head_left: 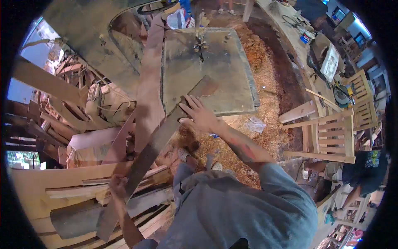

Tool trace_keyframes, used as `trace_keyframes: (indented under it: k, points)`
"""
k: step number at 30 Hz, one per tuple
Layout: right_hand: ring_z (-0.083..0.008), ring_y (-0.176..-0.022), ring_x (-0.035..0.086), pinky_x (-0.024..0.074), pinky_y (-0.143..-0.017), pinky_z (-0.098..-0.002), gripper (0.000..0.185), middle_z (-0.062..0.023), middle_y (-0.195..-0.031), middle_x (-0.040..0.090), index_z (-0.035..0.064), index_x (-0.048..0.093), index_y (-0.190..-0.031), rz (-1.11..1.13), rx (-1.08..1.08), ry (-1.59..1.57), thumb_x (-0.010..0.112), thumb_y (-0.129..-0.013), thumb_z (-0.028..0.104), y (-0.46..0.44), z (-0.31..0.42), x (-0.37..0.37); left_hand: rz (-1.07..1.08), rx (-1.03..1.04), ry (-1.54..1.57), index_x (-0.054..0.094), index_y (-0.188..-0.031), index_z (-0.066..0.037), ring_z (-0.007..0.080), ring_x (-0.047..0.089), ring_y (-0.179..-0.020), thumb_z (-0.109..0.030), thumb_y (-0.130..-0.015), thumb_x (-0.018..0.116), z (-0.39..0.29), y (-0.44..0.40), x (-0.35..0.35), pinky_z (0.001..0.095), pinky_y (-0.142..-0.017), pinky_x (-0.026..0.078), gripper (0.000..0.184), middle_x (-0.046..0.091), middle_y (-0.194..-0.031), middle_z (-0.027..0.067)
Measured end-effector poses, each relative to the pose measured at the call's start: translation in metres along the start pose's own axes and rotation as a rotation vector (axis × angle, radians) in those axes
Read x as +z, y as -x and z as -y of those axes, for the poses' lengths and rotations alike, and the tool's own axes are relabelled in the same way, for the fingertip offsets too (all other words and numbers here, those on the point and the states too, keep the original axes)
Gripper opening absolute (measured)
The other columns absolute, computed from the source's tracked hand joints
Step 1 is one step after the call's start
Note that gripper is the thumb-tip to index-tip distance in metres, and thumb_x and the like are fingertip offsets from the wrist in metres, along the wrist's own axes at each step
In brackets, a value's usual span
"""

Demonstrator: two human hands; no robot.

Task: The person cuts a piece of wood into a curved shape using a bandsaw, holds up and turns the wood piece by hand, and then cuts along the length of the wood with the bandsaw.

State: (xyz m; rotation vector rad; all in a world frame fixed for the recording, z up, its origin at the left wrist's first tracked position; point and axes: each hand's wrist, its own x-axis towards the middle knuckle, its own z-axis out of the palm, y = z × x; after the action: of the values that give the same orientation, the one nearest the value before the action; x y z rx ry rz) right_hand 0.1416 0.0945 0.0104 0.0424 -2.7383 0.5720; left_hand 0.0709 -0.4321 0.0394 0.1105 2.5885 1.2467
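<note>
A long dark wooden board [155,139] slants across the view, its far end lying on the metal saw table [232,79]. My left hand [118,186] grips the board's edge near its lower end, over the stacked planks. Partway up the board, my right hand [200,114] holds it with the fingers across its top face and the thumb by the near edge. Beyond the board's far end stands the saw's blade guide [201,45], apart from the wood. The blade itself is too small to make out.
Stacked planks [78,193] lie at lower left, below a scrap-wood heap [78,99]. Sawdust [265,62] covers the floor right of the saw. A slatted wooden frame [331,135] and a long workbench [306,66] stand right. Another person [365,170] is at far right.
</note>
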Motion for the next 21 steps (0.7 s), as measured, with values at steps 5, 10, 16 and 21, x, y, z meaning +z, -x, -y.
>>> trace_keyframes:
  k: [5,10,16,21]
  points:
    - [-0.0478,-0.151,0.033,0.0242,-0.125,-0.0599,0.079,-0.0297,-0.162,0.035,0.0072,0.045,-0.157,0.003,-0.005,0.033,0.049,-0.102,0.064,-0.052,-0.015,0.038,-0.015,0.182,0.122,0.068,-0.096,0.002,0.0124,0.061,-0.074,-0.001,-0.087,0.077,-0.055,-0.045,-0.013,0.0300,-0.070,0.050,0.013,0.068,-0.083,0.0037]
    - [-0.0479,-0.146,0.038,0.0285,-0.122,-0.0588,0.076,-0.0291,-0.158,0.039,0.0075,0.047,-0.155,0.025,0.110,-0.051,0.058,-0.100,0.059,-0.069,-0.007,0.000,0.021,0.069,-0.133,0.070,-0.101,0.000,0.0134,0.064,-0.076,-0.003,-0.084,0.078,-0.106,-0.087,-0.039,0.0310,-0.071,0.050,0.019,0.069,-0.082,0.0072]
    - [-0.0474,-0.146,0.038,0.0294,-0.122,-0.0562,0.071,-0.0268,-0.163,0.036,0.0090,0.043,-0.160,0.006,0.312,-0.018,0.056,-0.104,0.050,-0.043,-0.033,-0.009,0.021,0.408,-0.410,0.075,-0.106,-0.008,0.0363,0.074,-0.087,-0.019,-0.083,0.080,-0.198,-0.147,-0.039,0.0468,-0.079,0.056,0.026,0.075,-0.087,0.0162]
    - [-0.0482,-0.154,0.028,0.0231,-0.125,-0.0572,0.073,-0.0280,-0.168,0.028,0.0085,0.039,-0.163,0.044,0.394,0.202,0.047,-0.107,0.055,-0.056,-0.025,0.021,0.147,0.344,-0.504,0.075,-0.104,-0.007,0.0369,0.072,-0.086,-0.026,-0.091,0.076,-0.146,-0.269,-0.017,0.0474,-0.079,0.055,0.023,0.075,-0.094,0.0177]
